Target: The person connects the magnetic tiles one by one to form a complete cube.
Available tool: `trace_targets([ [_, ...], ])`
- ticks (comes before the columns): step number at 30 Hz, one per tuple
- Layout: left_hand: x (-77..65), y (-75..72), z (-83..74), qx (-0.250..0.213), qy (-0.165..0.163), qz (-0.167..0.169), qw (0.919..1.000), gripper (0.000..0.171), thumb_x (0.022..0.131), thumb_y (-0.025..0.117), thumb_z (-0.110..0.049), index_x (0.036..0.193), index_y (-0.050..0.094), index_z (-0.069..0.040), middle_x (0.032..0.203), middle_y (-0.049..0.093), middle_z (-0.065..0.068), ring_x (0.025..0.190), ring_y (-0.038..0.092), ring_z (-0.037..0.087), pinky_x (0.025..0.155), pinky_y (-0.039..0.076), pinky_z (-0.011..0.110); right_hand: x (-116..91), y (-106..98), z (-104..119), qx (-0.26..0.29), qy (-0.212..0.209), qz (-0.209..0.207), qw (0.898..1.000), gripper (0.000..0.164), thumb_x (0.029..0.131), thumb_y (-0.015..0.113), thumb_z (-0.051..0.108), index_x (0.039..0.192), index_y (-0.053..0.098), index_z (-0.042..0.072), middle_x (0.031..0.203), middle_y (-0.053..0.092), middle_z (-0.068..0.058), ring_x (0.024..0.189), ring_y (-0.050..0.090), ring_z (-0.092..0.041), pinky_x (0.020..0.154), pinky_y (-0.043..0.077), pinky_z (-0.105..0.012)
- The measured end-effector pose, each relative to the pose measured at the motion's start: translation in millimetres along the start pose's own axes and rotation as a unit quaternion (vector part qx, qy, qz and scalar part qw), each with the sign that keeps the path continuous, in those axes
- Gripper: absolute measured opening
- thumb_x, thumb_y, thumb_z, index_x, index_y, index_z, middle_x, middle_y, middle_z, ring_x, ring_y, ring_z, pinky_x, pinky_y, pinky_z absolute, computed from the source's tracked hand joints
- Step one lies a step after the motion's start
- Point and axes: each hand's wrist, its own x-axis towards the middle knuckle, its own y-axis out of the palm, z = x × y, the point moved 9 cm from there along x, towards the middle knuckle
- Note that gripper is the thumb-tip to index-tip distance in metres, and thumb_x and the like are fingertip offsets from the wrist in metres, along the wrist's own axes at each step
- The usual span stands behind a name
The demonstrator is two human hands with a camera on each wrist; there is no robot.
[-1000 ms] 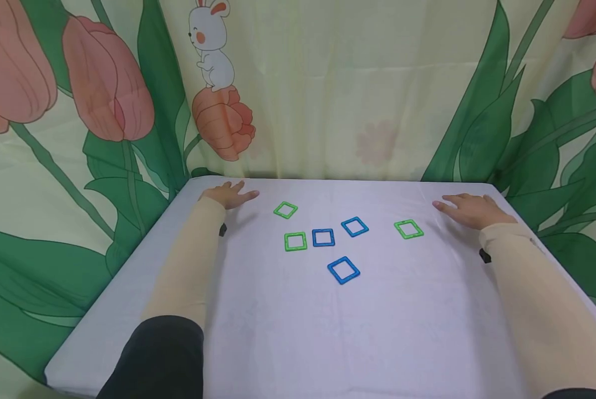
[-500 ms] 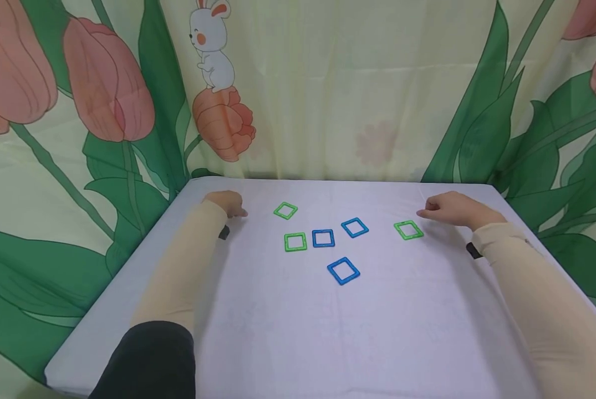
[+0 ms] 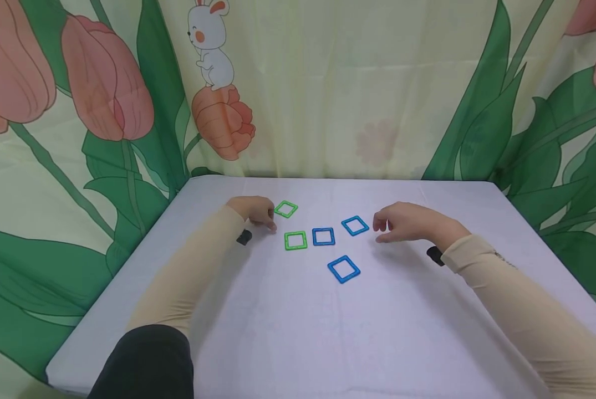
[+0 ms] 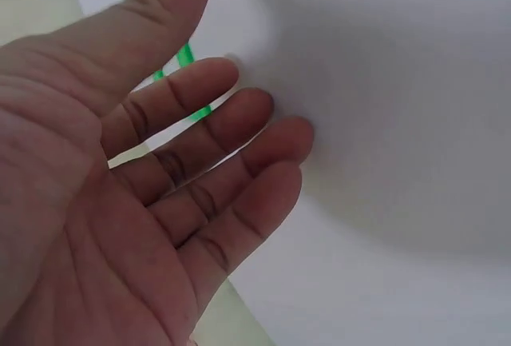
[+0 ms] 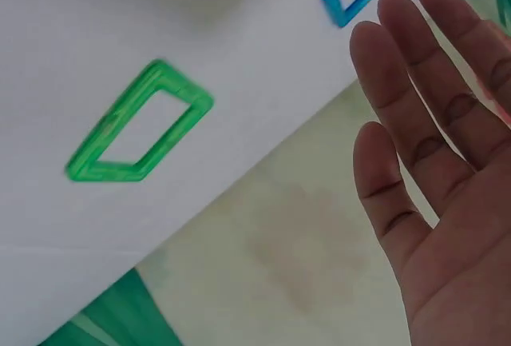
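Observation:
My left hand (image 3: pixel 255 210) hovers just left of the far green square frame (image 3: pixel 286 209), its fingers loosely bent and holding nothing. Behind those fingers, the left wrist view shows bits of a green frame (image 4: pixel 186 53). To the right, my right hand (image 3: pixel 412 223) is over the table with relaxed fingers, near a blue square frame (image 3: pixel 355 225). It hides the right-hand green frame (image 5: pixel 140 126) from the head view, but the right wrist view shows that one lying flat, apart from the fingers. A second green frame (image 3: pixel 295 240) lies beside a blue frame (image 3: pixel 323 236).
Nearest the person lies another blue frame (image 3: pixel 344 269), turned cornerwise. All the pieces rest on a white-covered table (image 3: pixel 298 338). A curtain (image 3: pixel 317 100) printed with tulips and a rabbit hangs behind the table's far edge.
Both hands have moved inward from the table's sides, and their spread fingers have bent. The right hand has come over the right-hand green frame. The frames still in sight have stayed in place.

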Motion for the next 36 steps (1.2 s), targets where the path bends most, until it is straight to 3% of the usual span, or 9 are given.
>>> trace_targets([
  [6,7.4,8.4,-31.1,-0.008,0.034,0.015,0.9993,0.041,0.089,0.08,-0.046,0.107,0.066,-0.013,0.095,0.061,0.001,0.089,0.056,0.017,0.08,0.046,0.032,2,10,43,-0.006,-0.056,0.014,0.998,0.028,0.09,0.079,0.031,0.114,0.074,0.017,0.107,0.073,0.003,0.094,0.064,-0.017,0.084,0.055,-0.037],
  [13,6.9,21.5,-57.0,-0.026,0.048,0.023,0.9982,0.049,0.084,0.084,-0.048,0.113,0.063,-0.013,0.103,0.066,0.002,0.088,0.063,0.016,0.083,0.05,0.033,5,32,68,-0.01,-0.062,0.04,0.997,0.04,0.085,0.084,0.037,0.121,0.072,0.026,0.123,0.067,0.006,0.099,0.065,-0.016,0.087,0.055,-0.039],
  [20,-4.9,31.6,-84.7,0.032,0.107,-0.001,0.9938,0.056,0.082,0.087,-0.045,0.117,0.06,-0.011,0.107,0.064,0.002,0.095,0.059,0.016,0.084,0.049,0.029,7,53,79,-0.021,-0.069,0.048,0.996,0.05,0.082,0.086,0.036,0.128,0.07,0.029,0.131,0.062,0.011,0.099,0.062,-0.012,0.097,0.052,-0.04],
  [29,-8.0,34.0,-93.5,0.046,0.115,-0.02,0.992,0.052,0.085,0.086,-0.039,0.121,0.06,-0.012,0.111,0.064,0.002,0.102,0.057,0.019,0.093,0.05,0.033,9,52,82,-0.037,-0.085,0.033,0.995,0.044,0.081,0.087,0.036,0.122,0.074,0.023,0.123,0.065,0.01,0.1,0.062,-0.011,0.098,0.053,-0.039],
  [36,-7.0,35.8,-94.7,0.045,0.136,-0.031,0.9893,0.056,0.086,0.084,-0.041,0.126,0.059,-0.012,0.111,0.062,0.001,0.102,0.057,0.018,0.093,0.05,0.033,10,50,85,-0.046,-0.091,0.023,0.994,0.044,0.081,0.089,0.034,0.121,0.077,0.021,0.122,0.069,0.003,0.111,0.065,-0.018,0.104,0.052,-0.043],
])
